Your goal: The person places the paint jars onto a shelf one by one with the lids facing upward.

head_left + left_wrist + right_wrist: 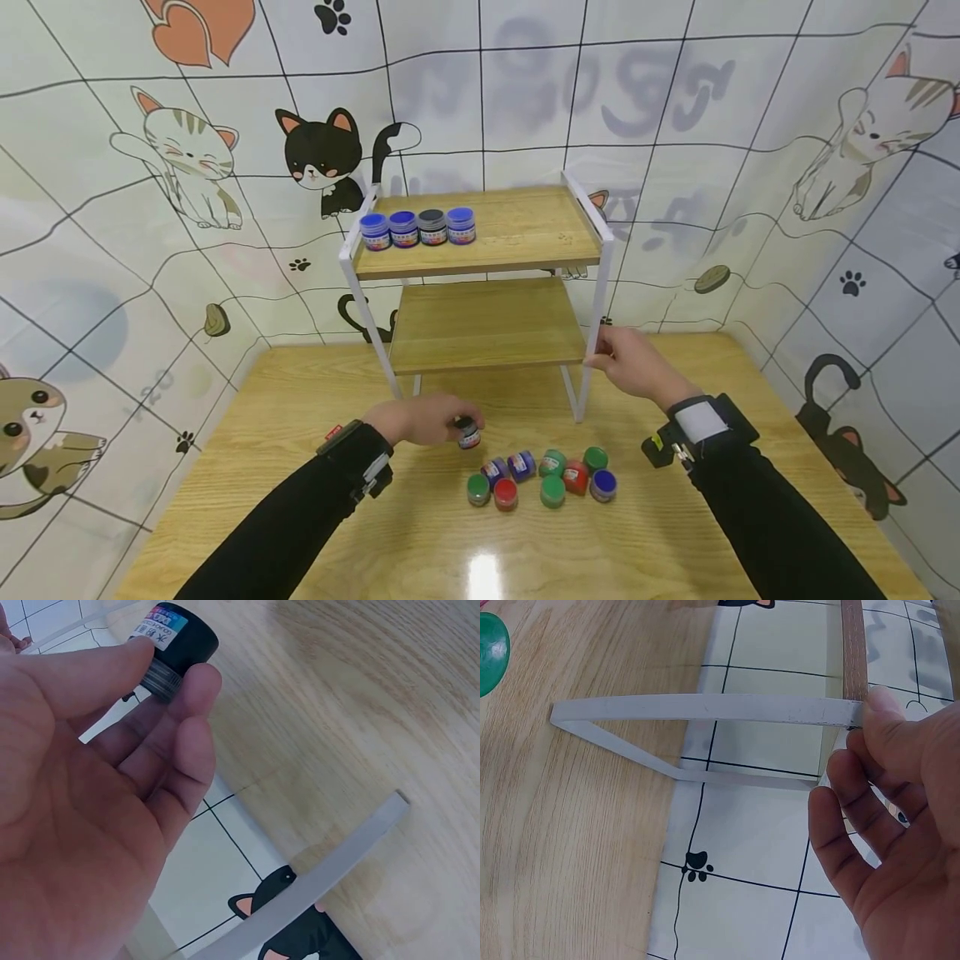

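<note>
My left hand (423, 418) pinches a small black-lidded paint jar (191, 637) between thumb and fingertips, low in front of the shelf's left side. The jar is tipped, its lid toward the palm in the left wrist view. At the right, my right hand (636, 367) grips the white front leg (705, 709) of a two-tier shelf (525, 237) at the height of the lower board (487, 325). Four-sided white metal frames carry its wooden boards. On the top board's left, several paint jars (432, 227) stand in a row, blue-lidded ones and a black-lidded one.
Several more paint jars lie or stand on the wooden table (337, 517) before the shelf, among them a red jar (506, 495), a green jar (552, 491) and a blue jar (603, 485). A cat-patterned wall covering (525, 100) rises behind.
</note>
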Available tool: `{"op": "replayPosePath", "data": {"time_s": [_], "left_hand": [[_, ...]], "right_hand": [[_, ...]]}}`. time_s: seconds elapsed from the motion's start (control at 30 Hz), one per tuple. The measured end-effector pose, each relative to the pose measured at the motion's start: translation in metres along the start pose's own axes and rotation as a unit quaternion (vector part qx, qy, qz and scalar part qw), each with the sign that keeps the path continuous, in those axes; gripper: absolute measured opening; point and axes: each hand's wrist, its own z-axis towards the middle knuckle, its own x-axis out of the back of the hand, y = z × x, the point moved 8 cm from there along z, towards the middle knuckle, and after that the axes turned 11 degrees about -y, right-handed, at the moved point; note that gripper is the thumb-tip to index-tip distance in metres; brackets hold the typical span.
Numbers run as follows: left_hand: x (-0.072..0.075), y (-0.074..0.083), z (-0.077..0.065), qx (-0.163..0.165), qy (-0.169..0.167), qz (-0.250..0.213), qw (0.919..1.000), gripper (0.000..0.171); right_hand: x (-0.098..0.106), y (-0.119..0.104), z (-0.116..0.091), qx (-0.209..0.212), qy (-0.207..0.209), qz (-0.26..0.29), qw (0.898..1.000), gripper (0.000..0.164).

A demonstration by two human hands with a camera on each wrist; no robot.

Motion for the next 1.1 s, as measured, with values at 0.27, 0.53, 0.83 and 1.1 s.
{"op": "replayPosePath", "data": {"time_s": [0.27,0.53,0.83,1.1], "left_hand": [[0.009,0.010,-0.004,0.010,-0.011,0.003,0.9999,0.026],[0.018,0.022,-0.005,0.004,-0.010,0.032,0.9994,0.024],[0.028,0.038,-0.007,0.007,-0.014,0.072,0.9973,0.025],[0.040,0.054,-0.014,-0.001,-0.023,0.076,0.9969,0.028]], "right_hand": [[0.001,0.000,0.000,-0.002,-0.002,0.001,1.000,0.015],[0.000,-0.001,0.000,0.002,-0.003,0.000,1.000,0.014],[0.000,0.001,-0.001,0.000,-0.004,0.002,1.000,0.015],[0.000,0.000,-0.001,0.004,-0.004,0.005,1.000,0.012]]}}
